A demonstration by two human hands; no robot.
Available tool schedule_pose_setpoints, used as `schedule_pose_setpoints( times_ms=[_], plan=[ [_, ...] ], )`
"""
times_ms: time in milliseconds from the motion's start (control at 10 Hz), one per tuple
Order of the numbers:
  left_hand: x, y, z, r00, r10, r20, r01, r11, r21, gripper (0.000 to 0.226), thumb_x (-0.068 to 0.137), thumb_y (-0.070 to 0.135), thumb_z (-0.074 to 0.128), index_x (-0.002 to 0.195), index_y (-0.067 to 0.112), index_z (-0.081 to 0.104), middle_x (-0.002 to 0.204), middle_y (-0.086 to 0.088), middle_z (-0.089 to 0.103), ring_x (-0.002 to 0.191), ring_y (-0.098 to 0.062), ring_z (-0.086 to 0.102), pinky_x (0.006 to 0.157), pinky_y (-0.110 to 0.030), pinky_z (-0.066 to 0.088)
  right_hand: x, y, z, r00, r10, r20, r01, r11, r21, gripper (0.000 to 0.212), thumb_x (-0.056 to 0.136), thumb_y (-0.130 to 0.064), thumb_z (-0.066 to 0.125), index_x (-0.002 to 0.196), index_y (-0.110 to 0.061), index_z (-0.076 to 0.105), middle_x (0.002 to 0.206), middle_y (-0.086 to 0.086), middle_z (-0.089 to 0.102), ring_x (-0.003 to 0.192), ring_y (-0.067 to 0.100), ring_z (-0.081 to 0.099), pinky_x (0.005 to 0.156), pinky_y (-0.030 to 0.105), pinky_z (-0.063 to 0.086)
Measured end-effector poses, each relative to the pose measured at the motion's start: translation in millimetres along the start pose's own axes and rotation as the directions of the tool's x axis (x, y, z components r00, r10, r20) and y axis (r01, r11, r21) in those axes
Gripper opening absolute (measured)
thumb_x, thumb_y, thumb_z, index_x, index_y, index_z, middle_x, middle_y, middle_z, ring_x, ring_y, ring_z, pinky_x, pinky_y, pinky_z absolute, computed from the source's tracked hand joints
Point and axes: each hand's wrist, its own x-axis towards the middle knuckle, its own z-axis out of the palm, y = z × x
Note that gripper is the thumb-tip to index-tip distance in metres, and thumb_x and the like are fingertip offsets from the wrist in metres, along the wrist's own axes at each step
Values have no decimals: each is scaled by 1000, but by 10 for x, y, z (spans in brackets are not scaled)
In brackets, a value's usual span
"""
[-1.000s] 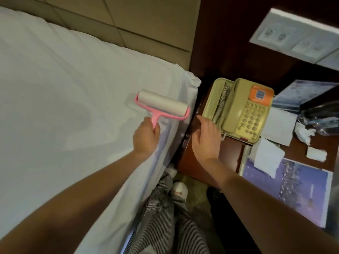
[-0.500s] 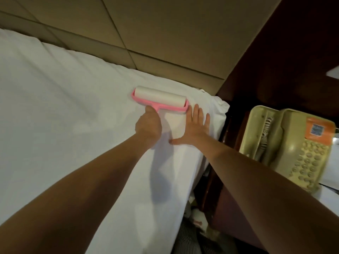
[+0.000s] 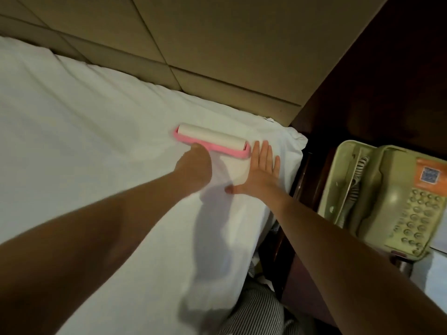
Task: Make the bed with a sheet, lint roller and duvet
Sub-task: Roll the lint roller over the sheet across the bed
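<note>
Leaning over the head corner of the bed, the person has both arms stretched out. The left hand (image 3: 193, 169) is closed around the handle of the pink lint roller (image 3: 212, 141), whose white roll lies flat on the white sheet (image 3: 84, 153). The handle itself is hidden under that hand. The right hand (image 3: 261, 170) lies flat on the sheet just beside the roller's right end, fingers straight and together, thumb spread toward the other hand, holding nothing.

Beyond the roller, a narrow band of sheet runs up to the padded headboard (image 3: 217, 56). To the roller's left the sheet spreads wide and mostly smooth, with soft creases near the headboard. To the right the room runs out quickly: past the right hand's little finger the sheet bunches at the mattress corner and drops over the side edge. A dark slit separates that edge from the wooden nightstand (image 3: 298, 281), where a beige telephone (image 3: 387, 197) sits. Striped trousers (image 3: 256, 308) show below, close against the bed's side.
</note>
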Motion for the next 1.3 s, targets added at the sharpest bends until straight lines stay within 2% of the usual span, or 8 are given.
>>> schedule_pose_setpoints(
  times_ms=[200, 400, 600, 800, 900, 1000, 1200, 1300],
  plan=[
    [345, 82, -44, 991, 92, -101, -98, 994, -48, 50, 99, 7, 37, 141, -11, 17, 144, -23, 35, 129, -32, 41, 100, -31, 35, 67, 32, 52, 1000, 2, 5, -2, 1000, -16, 146, 57, -76, 67, 140, -11, -34, 149, 8, -37, 138, 22, -33, 112, 42, -19],
    [206, -216, 163, 972, 173, -159, -208, 947, -243, 39, 94, 5, 39, 130, -9, 35, 115, -27, 56, 96, -41, 58, 69, -36, 45, 33, 31, 210, 991, 17, -130, -17, 1000, 2, 140, 63, -70, 69, 142, -12, -30, 151, 8, -34, 140, 23, -29, 114, 43, -15],
    [-211, -689, 474, 949, 305, -77, -310, 949, -56, 43, 103, 19, 16, 142, 5, 29, 143, -14, 40, 128, -29, 41, 104, -33, 29, -282, -144, 692, 939, 120, -323, -78, 987, 140, 101, 87, -64, 44, 146, -17, -23, 154, 6, -27, 143, 22, -22, 115, 40, -12],
    [111, -564, 307, 847, 482, -223, -450, 875, 180, 47, 94, 16, 47, 137, 1, 37, 141, -21, 38, 129, -36, 38, 109, -44, 25, -401, -445, 1144, 795, 325, -513, -175, 931, 320, 67, 99, -50, 25, 150, -22, -8, 158, 5, -11, 146, 21, -10, 115, 38, -12],
    [-92, -820, 581, 923, 304, -236, -370, 867, -335, 43, 98, 13, 36, 139, 0, 30, 138, -23, 42, 125, -37, 43, 102, -41, 33, -418, -427, 1195, 780, 314, -541, -141, 931, 337, 57, 102, -39, 21, 151, -23, -4, 159, 3, -6, 146, 18, -7, 115, 35, -11],
    [-459, -1169, 829, 962, 205, -180, -263, 874, -408, 40, 101, 13, 29, 138, -1, 26, 133, -20, 48, 120, -33, 49, 95, -36, 37, -416, -426, 1186, 773, 324, -545, -151, 929, 337, 53, 103, -33, 18, 151, -24, -1, 159, 3, -4, 146, 18, -5, 115, 36, -9],
    [-20, -633, 333, 933, 272, -236, -351, 834, -426, 35, 96, 10, 39, 127, -6, 43, 121, -25, 54, 107, -40, 55, 83, -40, 45, -489, -404, 1236, 790, 323, -520, -171, 932, 320, 53, 103, -31, 17, 151, -23, -3, 159, 4, -5, 146, 19, -6, 115, 35, -9],
    [209, -428, 370, 881, 417, -222, -412, 908, 74, 43, 96, 16, 41, 136, 1, 36, 138, -22, 42, 126, -35, 42, 105, -41, 32, -549, -368, 1302, 800, 312, -513, -161, 935, 317, 53, 103, -32, 17, 150, -25, -5, 159, 2, -7, 146, 17, -8, 115, 33, -11]
  ],
)
